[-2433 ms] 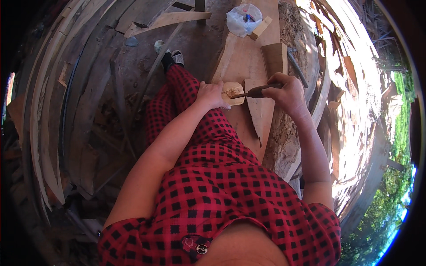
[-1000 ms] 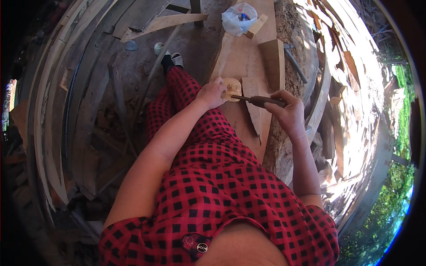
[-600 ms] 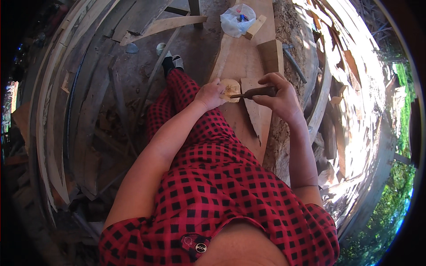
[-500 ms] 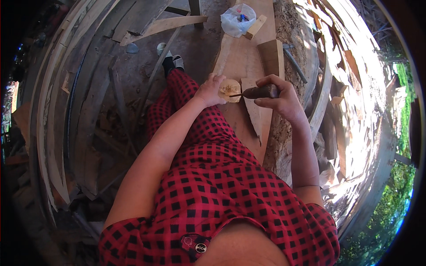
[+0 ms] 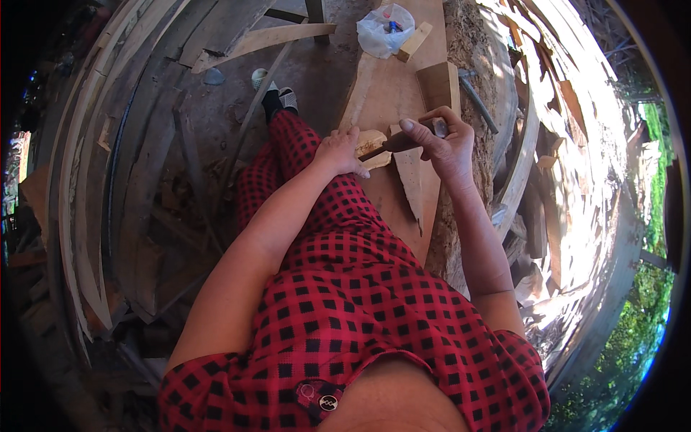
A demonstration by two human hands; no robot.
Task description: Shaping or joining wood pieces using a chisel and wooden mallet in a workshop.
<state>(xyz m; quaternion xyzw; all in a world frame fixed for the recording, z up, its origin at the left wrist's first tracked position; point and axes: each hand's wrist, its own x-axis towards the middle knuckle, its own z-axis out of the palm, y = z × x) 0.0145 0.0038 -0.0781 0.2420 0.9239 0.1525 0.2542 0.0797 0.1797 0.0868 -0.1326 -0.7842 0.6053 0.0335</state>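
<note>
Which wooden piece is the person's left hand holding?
The small rounded piece, at the tip of the brown-handled tool; the pointed offcut and angular block lie apart from the left hand.

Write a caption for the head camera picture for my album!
The left hand steadies a small, pale, rounded wooden piece while the right hand points a slim, brown-handled tool at it.

The pale rounded wooden piece [image 5: 373, 141] is between your left hand [image 5: 340, 152] and right hand [image 5: 452, 147]. Beyond it, the white plastic bag [image 5: 376, 37] sits on the long tan wooden plank [image 5: 389, 93], left of the pale rectangular wood block [image 5: 415, 43].
</note>
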